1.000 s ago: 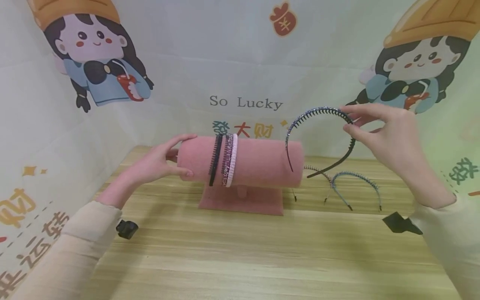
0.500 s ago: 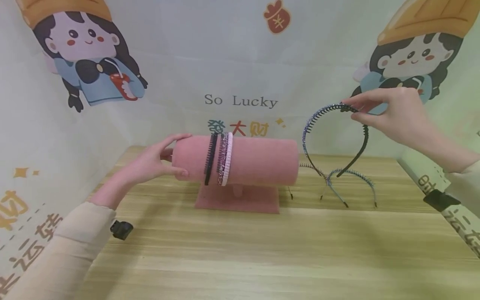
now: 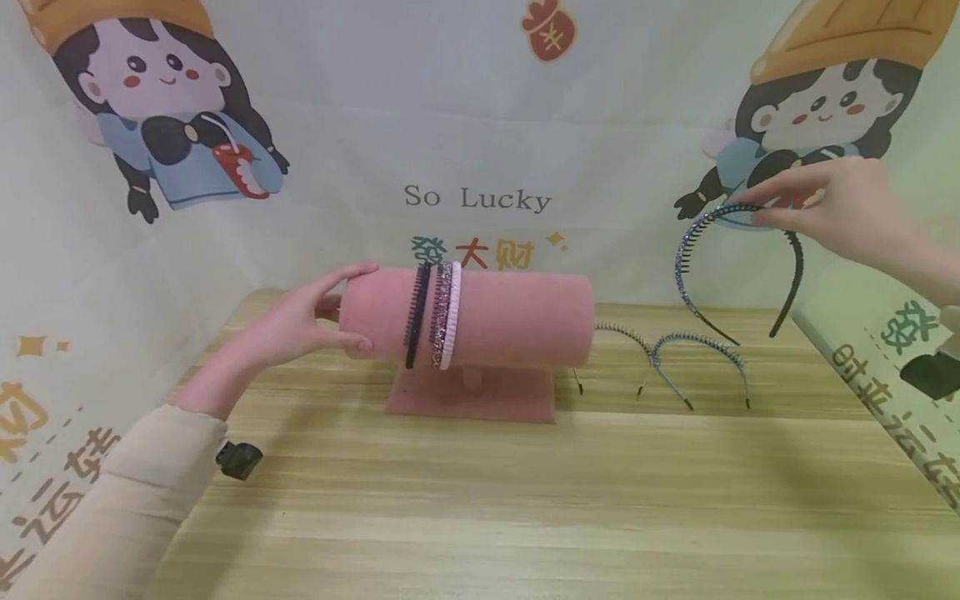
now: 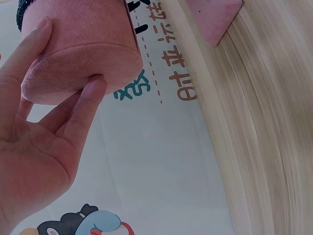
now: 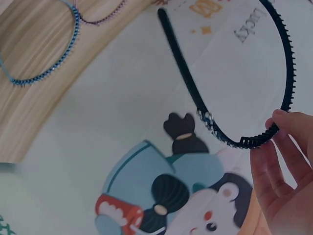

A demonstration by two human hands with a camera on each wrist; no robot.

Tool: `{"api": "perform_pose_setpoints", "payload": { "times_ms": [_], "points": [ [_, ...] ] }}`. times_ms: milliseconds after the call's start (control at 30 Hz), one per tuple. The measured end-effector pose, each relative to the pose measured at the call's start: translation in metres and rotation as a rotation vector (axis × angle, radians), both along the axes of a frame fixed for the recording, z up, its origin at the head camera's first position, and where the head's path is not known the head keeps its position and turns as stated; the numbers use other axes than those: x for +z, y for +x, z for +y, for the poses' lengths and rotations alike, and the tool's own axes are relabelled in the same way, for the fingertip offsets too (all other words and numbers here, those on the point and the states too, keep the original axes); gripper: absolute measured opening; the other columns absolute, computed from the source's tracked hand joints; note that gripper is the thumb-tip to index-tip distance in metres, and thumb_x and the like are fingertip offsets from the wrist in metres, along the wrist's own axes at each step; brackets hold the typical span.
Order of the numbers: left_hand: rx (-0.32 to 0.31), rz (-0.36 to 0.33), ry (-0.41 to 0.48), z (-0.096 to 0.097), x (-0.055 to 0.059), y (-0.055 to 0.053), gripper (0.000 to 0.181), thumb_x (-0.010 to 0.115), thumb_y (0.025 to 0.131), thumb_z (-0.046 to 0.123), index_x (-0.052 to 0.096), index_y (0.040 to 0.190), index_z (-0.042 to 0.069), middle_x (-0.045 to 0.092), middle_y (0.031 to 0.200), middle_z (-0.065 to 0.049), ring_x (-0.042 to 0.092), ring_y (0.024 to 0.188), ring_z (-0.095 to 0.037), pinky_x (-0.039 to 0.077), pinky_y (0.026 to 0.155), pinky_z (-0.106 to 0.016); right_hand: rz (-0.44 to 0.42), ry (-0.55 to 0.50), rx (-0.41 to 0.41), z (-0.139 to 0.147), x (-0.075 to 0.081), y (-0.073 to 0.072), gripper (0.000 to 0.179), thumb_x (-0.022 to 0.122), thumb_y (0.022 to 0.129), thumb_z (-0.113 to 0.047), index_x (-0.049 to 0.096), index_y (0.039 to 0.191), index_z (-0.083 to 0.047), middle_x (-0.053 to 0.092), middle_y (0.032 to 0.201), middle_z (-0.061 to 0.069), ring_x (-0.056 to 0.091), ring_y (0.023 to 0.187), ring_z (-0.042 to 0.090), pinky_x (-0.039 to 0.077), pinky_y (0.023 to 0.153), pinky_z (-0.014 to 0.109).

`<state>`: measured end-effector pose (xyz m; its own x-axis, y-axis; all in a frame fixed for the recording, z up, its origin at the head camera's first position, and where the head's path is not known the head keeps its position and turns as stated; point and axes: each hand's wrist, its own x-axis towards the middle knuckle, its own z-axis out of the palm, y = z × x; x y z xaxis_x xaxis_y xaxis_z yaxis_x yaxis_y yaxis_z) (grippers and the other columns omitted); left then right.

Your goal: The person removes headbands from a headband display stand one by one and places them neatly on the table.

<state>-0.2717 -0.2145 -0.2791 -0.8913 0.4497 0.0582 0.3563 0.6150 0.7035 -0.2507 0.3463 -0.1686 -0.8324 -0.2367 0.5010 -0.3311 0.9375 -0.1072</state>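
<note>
My left hand (image 3: 292, 329) grips the left end of a pink padded roll (image 3: 525, 317) on a flat pink base (image 3: 427, 398). In the left wrist view, the thumb lies along the roll's side while fingertips press its end face (image 4: 73, 68). Around the roll sit a black toothed headband (image 3: 415, 325), a purple glitter headband (image 3: 441, 321) and a white or pale pink headband (image 3: 452, 321). Off to the right, my right hand (image 3: 847, 204) pinches a black toothed headband with bluish glitter (image 3: 682, 262) near its top, its ends hanging down above the table.
Right of the roll, a blue toothed headband (image 3: 701, 337) and a pinkish one (image 3: 630, 333), partly behind the roll, stand on the wooden table (image 3: 525, 500). A printed cloth (image 3: 480, 125) rises behind and along both sides.
My right hand has carried the glitter headband to the right and slightly up, away from the roll. The left hand keeps its grip on the roll's end; the head view has shifted slightly.
</note>
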Motion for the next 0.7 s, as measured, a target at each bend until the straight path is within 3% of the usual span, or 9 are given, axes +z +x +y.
{"api": "perform_pose_setpoints", "payload": {
  "times_ms": [100,133,267,400,500,533,567,633,700],
  "points": [
    [0.006,-0.005,-0.003,0.0,0.0,0.001,0.094,0.083,0.08,0.034,0.024,0.153,0.042,0.057,0.142,-0.01,0.06,0.12,-0.029,0.045,0.101,-0.054,-0.076,-0.062,-0.045,0.017,0.0,-0.005,0.025,0.069,0.093,-0.021,0.074,0.115,-0.009,0.071,0.111,0.01,0.041,0.063,-0.017,0.033,0.05,0.022],
    [0.005,-0.007,-0.002,0.001,0.0,0.001,0.095,0.083,0.08,0.034,0.024,0.154,0.041,0.056,0.142,-0.01,0.06,0.12,-0.029,0.045,0.101,-0.054,-0.097,-0.069,-0.057,0.022,0.0,-0.005,0.027,0.068,0.094,-0.022,0.072,0.116,-0.008,0.066,0.118,0.022,0.041,0.063,-0.015,0.033,0.052,0.022],
    [0.003,-0.012,-0.004,0.001,0.0,0.001,0.096,0.082,0.08,0.034,0.023,0.155,0.038,0.055,0.143,-0.01,0.059,0.122,-0.03,0.045,0.101,-0.054,-0.13,-0.093,-0.085,0.044,-0.001,-0.011,0.031,0.064,0.097,-0.027,0.07,0.12,-0.008,0.07,0.093,-0.021,0.044,0.057,-0.005,0.031,0.054,0.022],
    [0.007,-0.012,-0.012,0.002,0.001,0.002,0.096,0.082,0.08,0.034,0.023,0.155,0.038,0.054,0.144,-0.01,0.058,0.123,-0.031,0.045,0.102,-0.056,-0.127,-0.103,-0.121,0.064,-0.006,-0.015,0.035,0.063,0.097,-0.031,0.069,0.124,-0.01,0.058,0.083,-0.033,0.043,0.058,0.006,0.03,0.052,0.027],
    [0.011,-0.012,-0.013,0.002,0.0,0.002,0.095,0.082,0.08,0.034,0.023,0.154,0.04,0.054,0.144,-0.01,0.058,0.123,-0.03,0.046,0.101,-0.055,-0.115,-0.108,-0.148,0.077,-0.012,-0.016,0.035,0.064,0.097,-0.029,0.068,0.125,-0.009,0.066,0.101,0.0,0.041,0.06,-0.004,0.032,0.053,0.025],
    [0.014,-0.011,-0.011,0.002,0.0,0.002,0.095,0.083,0.08,0.035,0.024,0.154,0.04,0.054,0.144,-0.01,0.059,0.123,-0.03,0.046,0.101,-0.054,-0.118,-0.118,-0.153,0.082,-0.014,-0.017,0.034,0.063,0.097,-0.028,0.068,0.125,-0.01,0.067,0.106,0.004,0.04,0.062,-0.009,0.034,0.053,0.023],
    [0.014,-0.011,-0.008,0.002,0.0,0.002,0.095,0.083,0.08,0.034,0.024,0.154,0.04,0.054,0.144,-0.01,0.059,0.123,-0.03,0.046,0.1,-0.053,-0.111,-0.125,-0.156,0.087,-0.017,-0.018,0.03,0.064,0.097,-0.027,0.07,0.124,-0.015,0.065,0.103,-0.005,0.039,0.062,-0.012,0.034,0.053,0.022],
    [0.014,-0.008,-0.006,0.002,-0.001,0.002,0.095,0.082,0.08,0.034,0.024,0.154,0.041,0.055,0.144,-0.01,0.059,0.122,-0.029,0.047,0.1,-0.052,-0.101,-0.134,-0.169,0.094,-0.023,-0.019,0.023,0.063,0.097,-0.025,0.072,0.119,-0.025,0.063,0.11,0.018,0.035,0.064,-0.017,0.035,0.054,0.02],
    [0.015,-0.002,-0.001,0.001,-0.001,0.002,0.095,0.082,0.08,0.033,0.024,0.154,0.041,0.055,0.143,-0.01,0.06,0.121,-0.029,0.047,0.099,-0.05,-0.099,-0.171,-0.162,0.102,-0.03,-0.022,0.022,0.064,0.097,-0.025,0.073,0.117,-0.027,0.067,0.102,-0.008,0.035,0.067,-0.021,0.034,0.055,0.015]
  ]
}}
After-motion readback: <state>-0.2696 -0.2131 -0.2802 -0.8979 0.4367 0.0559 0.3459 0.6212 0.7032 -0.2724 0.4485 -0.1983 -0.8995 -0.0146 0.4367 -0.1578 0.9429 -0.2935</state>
